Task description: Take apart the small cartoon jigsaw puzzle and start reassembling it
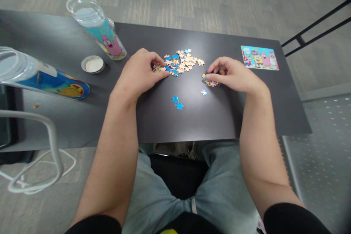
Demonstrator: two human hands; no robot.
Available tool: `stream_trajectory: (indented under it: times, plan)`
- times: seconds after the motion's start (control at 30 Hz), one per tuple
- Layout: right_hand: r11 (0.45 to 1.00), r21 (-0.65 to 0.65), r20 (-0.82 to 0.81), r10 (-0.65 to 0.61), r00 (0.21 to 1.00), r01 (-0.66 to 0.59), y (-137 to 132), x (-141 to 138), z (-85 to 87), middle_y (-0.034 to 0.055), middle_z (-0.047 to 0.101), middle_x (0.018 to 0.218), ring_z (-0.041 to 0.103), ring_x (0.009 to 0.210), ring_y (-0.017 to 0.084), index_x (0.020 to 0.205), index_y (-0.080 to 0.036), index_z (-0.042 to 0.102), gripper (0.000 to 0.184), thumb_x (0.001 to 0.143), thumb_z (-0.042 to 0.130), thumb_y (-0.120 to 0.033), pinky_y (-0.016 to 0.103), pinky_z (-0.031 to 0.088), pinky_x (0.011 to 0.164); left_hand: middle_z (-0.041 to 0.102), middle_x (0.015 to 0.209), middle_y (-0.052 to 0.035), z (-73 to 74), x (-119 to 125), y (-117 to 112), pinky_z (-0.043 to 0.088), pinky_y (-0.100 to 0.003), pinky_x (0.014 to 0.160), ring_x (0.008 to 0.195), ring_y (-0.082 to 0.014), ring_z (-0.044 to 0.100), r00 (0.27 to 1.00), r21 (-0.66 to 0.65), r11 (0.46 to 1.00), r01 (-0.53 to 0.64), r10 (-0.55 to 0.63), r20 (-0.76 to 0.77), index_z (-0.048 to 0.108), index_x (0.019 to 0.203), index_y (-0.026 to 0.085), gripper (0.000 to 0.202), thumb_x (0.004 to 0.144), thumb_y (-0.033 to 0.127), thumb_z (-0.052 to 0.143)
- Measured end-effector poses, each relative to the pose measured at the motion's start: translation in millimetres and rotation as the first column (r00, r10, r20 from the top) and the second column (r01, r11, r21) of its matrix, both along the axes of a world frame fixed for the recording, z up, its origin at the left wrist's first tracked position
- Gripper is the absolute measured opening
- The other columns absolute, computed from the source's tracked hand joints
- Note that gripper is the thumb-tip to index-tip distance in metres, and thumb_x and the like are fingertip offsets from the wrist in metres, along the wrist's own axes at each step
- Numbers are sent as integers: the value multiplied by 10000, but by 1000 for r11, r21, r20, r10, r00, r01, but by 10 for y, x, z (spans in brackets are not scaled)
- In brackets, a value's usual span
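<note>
A heap of jigsaw puzzle pieces (186,62) lies on the dark table, some blue side up and many showing plain beige backs. My left hand (142,69) rests at the heap's left edge, thumb and fingers apart around a few pieces. Over a smaller cluster of colourful pieces (212,83), my right hand (233,73) pinches a small yellowish puzzle piece (203,76) between thumb and fingertip. Just below it lies a single pale blue piece (204,92). Two blue pieces (178,103) sit close together nearer to me.
A cartoon picture card (260,57) lies at the back right. On the left are a clear-topped cartoon tube (105,36), a blue tube (52,80) and a round white lid (93,64). A white cable (52,142) loops at the lower left.
</note>
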State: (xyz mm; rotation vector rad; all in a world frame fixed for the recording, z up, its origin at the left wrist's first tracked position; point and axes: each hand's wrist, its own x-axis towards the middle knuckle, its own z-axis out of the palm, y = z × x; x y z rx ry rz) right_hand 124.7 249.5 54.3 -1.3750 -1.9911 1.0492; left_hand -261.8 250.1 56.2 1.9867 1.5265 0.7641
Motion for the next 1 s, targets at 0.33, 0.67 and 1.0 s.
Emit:
stream_trajectory:
  times: [0.33, 0.67, 1.0]
  plan:
    - [1000, -11, -28, 4, 1000, -4, -40, -224, 62, 34, 754, 879, 630, 675, 244, 1102, -306, 806, 374, 988, 1051, -566, 448, 478, 641, 772, 1105, -71, 104, 98, -60, 650, -520, 1083, 1056, -308, 731, 996, 23, 1000, 21, -23, 85, 924, 1071, 282, 317, 852, 476, 1047]
    - [977, 185, -22, 110, 994, -104, -100, -667, 118, 62, 790, 1091, 655, 911, 258, 1124, -293, 880, 484, 1131, 888, -776, 446, 593, 887, 937, 1114, -54, 228, 310, -196, 696, -497, 1111, 1103, -325, 860, 959, -9, 979, 202, -196, 203, 942, 1157, 277, 366, 920, 553, 976]
    - [988, 92, -45, 128, 991, -124, -116, -718, 109, 33, 691, 964, 601, 881, 256, 1046, -299, 834, 561, 1120, 878, -853, 417, 516, 821, 944, 1109, -80, 261, 395, -239, 709, -497, 1083, 1087, -319, 867, 929, -33, 963, 269, -250, 274, 933, 1130, 247, 338, 946, 527, 976]
